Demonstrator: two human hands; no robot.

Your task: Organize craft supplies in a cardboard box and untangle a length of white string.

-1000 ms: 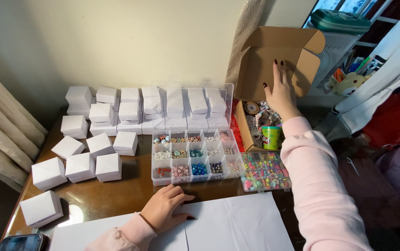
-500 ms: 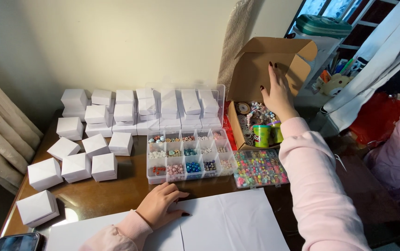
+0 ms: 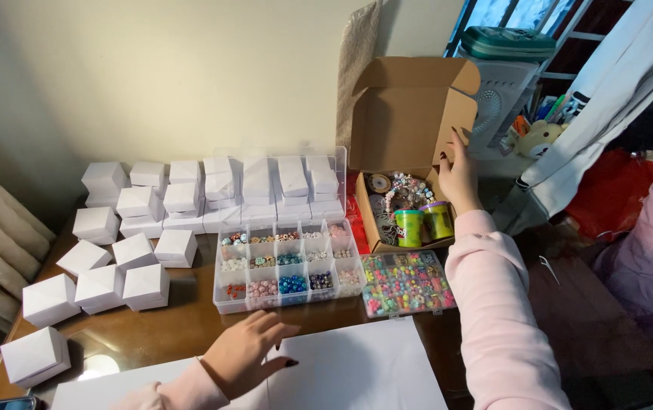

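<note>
Head view: looking down on a brown wooden surface (image 3: 182, 326) set against a pale wall.
Left hand (image 3: 247, 353): resting flat near the front edge of the surface, fingers spread and apart, gripping nothing, lying on a white sheet of paper (image 3: 357, 376).
Right hand (image 3: 459, 171): reaching out to the far right side, fingers loosely open, touching the right wall of an open cardboard box (image 3: 406, 121); pink sleeve (image 3: 493, 304) trailing back toward the front edge.
Cardboard box: standing at the far right corner, lid flap raised upright, holding bracelets, coiled wire and two small tubs (image 3: 423, 224) with purple lids.
Clear bead organiser (image 3: 288, 266): mid-surface, just beyond the left hand, lid up, compartments filled with mixed beads.
Flat bead case (image 3: 406, 282): just right of the organiser, in front of the cardboard box, packed with pastel beads.
White boxes (image 3: 136, 243): many small closed cubes, stacked along the far edge and scattered toward the left edge.
</note>
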